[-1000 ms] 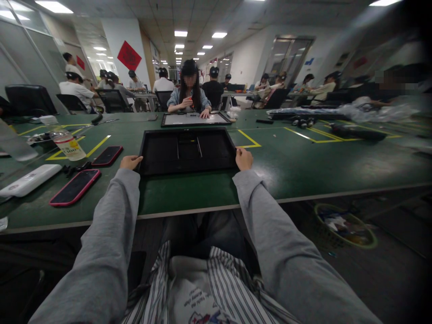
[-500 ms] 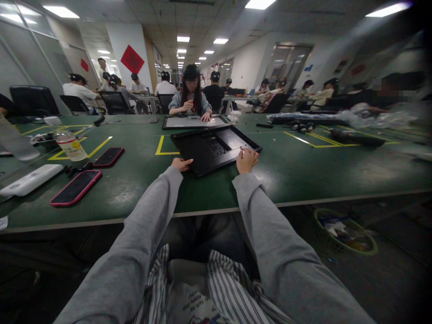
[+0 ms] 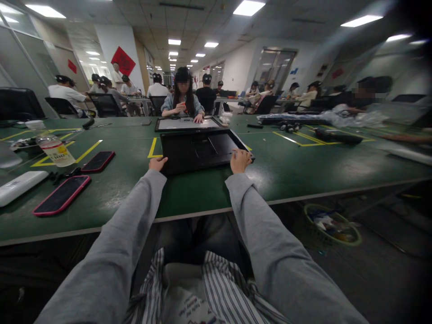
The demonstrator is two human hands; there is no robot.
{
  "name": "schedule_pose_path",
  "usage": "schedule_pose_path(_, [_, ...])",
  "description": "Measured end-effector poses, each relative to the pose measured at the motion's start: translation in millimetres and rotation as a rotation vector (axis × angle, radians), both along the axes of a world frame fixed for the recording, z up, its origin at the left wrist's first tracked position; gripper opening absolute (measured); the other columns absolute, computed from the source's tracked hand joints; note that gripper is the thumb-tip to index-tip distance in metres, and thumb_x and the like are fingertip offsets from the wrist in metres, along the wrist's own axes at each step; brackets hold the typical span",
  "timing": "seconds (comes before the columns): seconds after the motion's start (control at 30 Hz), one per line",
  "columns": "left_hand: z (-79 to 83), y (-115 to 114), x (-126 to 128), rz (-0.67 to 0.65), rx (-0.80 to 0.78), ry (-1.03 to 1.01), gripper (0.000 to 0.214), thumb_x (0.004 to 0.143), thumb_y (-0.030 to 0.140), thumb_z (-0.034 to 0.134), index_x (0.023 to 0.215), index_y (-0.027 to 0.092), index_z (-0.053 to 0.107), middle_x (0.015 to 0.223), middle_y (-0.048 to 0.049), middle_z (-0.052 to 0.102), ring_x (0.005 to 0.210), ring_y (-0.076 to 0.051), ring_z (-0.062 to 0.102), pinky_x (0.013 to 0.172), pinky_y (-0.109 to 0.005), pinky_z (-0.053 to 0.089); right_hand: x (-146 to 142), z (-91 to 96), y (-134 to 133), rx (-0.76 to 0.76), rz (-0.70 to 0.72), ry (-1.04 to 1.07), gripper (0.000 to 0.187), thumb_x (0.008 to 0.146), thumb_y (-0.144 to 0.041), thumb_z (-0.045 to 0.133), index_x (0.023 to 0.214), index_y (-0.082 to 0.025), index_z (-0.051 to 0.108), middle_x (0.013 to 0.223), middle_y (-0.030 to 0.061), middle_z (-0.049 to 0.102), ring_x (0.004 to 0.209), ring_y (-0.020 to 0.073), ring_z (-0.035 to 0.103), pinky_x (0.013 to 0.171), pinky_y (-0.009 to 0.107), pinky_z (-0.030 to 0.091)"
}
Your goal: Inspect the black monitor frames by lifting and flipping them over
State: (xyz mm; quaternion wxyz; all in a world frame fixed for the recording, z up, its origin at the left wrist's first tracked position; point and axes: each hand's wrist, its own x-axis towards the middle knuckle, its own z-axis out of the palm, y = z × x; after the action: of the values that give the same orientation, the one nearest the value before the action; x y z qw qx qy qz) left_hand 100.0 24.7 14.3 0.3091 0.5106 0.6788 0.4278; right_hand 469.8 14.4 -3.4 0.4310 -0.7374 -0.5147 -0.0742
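A black monitor back cover (image 3: 182, 153) lies in front of me, its hollow, rimmed side up. Its near edge is close to level with the table edge. My left hand (image 3: 158, 164) grips its near left corner, thumb over the rim and the other fingers mostly hidden. At the near right corner, my right hand (image 3: 240, 160) is closed round the edge with curled fingers. Something thin and dark shows by the right fingertips, too small to name. Just beyond the cover lies a flat grey panel in a black frame (image 3: 187, 123).
Across the green table (image 3: 135, 193), a co-worker (image 3: 182, 96) has hands at the framed panel. On the left are a bottle (image 3: 56, 148), two red-edged phones (image 3: 62, 195) and a white device (image 3: 23, 186). Plastic wrap (image 3: 359, 118) lies far right; a basket (image 3: 332, 225) stands below.
The cover has turned to lie straighter and flatter in front of me, its left side swinging away from the near edge. Both hands have moved with it; my view has shifted right.
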Motion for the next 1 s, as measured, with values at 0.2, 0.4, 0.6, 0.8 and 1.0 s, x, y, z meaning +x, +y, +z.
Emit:
schedule_pose_path(0.2, [-8.1,0,-103,0.241,0.034,0.058,0.029,0.075,0.030,0.074,0.099,0.014,0.078,0.091,-0.0091,0.077,0.106,-0.025,0.069,0.096,-0.033,0.052,12,-9.0,8,-0.087,-0.010,0.006,0.039,0.094,-0.026,0.045,0.128,-0.020,0.061,0.129,0.0183,0.058,0.126,0.0341,0.045,0.104,0.057,0.034])
schedule_pose_path(0.4, [-11.2,-2,-131,0.287,0.043,0.038,0.028,0.077,0.028,0.071,0.098,0.011,0.076,0.097,-0.0102,0.077,0.105,-0.023,0.068,0.096,-0.030,0.050,18,-17.8,22,-0.209,0.236,0.074,0.044,0.093,-0.030,0.049,0.133,-0.016,0.059,0.116,0.0164,0.071,0.108,0.0299,0.064,0.097,0.045,0.047])
schedule_pose_path(0.6, [-13.9,1,-136,0.260,-0.010,0.104,0.036,0.079,0.036,0.068,0.105,0.012,0.074,0.111,-0.0128,0.075,0.108,-0.023,0.067,0.099,-0.030,0.048,24,-19.9,28,-0.147,0.278,0.087,0.045,0.089,-0.032,0.052,0.129,-0.015,0.062,0.116,0.0157,0.072,0.108,0.0292,0.066,0.098,0.046,0.049])
schedule_pose_path(0.8, [-18.4,2,-137,0.254,-0.022,0.237,0.048,0.083,0.046,0.066,0.115,0.011,0.071,0.120,-0.0176,0.071,0.112,-0.025,0.066,0.099,-0.032,0.048,31,-22.0,32,-0.151,0.282,0.107,0.046,0.088,-0.031,0.051,0.128,-0.013,0.063,0.110,0.0152,0.074,0.102,0.0280,0.067,0.097,0.046,0.050])
schedule_pose_path(1.0, [-13.3,-8,-126,0.203,-0.061,0.463,0.057,0.087,0.047,0.062,0.135,0.016,0.062,0.125,-0.0169,0.070,0.119,-0.030,0.064,0.098,-0.037,0.047,28,-22.6,29,-0.190,0.282,0.052,0.047,0.091,-0.026,0.049,0.135,-0.015,0.060,0.118,0.0157,0.072,0.110,0.0294,0.065,0.098,0.046,0.049])
